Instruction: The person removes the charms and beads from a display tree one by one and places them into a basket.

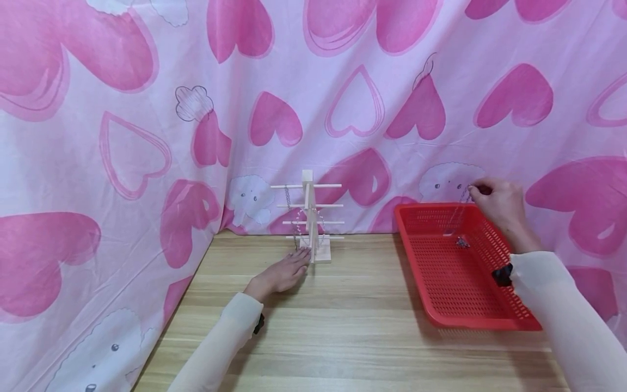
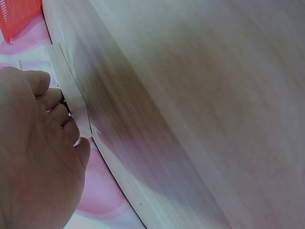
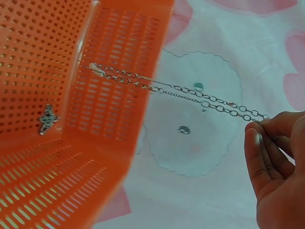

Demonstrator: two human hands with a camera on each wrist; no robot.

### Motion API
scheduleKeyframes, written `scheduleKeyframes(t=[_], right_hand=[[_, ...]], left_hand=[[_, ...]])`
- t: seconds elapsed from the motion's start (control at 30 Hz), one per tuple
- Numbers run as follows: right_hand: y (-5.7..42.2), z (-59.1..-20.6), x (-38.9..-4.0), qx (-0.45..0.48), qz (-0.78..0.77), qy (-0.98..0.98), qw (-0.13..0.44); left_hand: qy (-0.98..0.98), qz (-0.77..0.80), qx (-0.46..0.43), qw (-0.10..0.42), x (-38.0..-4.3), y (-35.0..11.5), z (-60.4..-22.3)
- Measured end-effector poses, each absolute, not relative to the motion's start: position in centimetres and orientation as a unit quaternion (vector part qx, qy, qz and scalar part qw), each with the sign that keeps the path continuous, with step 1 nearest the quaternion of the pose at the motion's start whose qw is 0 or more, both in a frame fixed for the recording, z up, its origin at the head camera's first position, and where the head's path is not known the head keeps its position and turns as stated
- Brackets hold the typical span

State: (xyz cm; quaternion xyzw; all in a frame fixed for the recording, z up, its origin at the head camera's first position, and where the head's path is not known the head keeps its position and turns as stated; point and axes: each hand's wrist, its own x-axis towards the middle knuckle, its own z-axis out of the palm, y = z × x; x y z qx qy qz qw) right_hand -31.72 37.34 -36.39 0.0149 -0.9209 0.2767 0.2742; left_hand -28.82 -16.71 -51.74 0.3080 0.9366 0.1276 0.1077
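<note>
My right hand is raised over the back of a red plastic basket. Thumb and fingertips pinch a silver chain necklace, which hangs in a long loop down into the basket. A small heap of silver chain lies on the basket floor. At centre stands a wooden display rack with several crossbars. A dark silver chain and a whitish chain hang from its bars. My left hand, fingers extended, touches the rack's base; the left wrist view shows its palm side and the base's edge.
The wood-grain table runs up to a pink heart-print cloth that hangs behind it and along the left. The basket has slotted walls and stands at the right of the table, with the right forearm crossing its right side.
</note>
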Motion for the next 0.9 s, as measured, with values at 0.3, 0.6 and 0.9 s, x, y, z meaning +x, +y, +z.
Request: scheduleKeyframes(t=[0.3,0.6,0.9], right_hand=[[37.4,-38.0,-32.7,-0.006,0.284,-0.931,0.231],[38.4,-40.3,-32.8,-0.016,0.3,-0.939,0.167],[38.5,-42.3,-32.9,-0.037,0.297,-0.942,0.15]], left_hand=[[0.936,0.132,0.309,0.108,-28.8,-16.8,-51.6],[0.937,0.119,0.313,0.099,-28.9,-16.7,-52.0],[0.937,0.124,0.311,0.1,-28.8,-16.6,-51.7]])
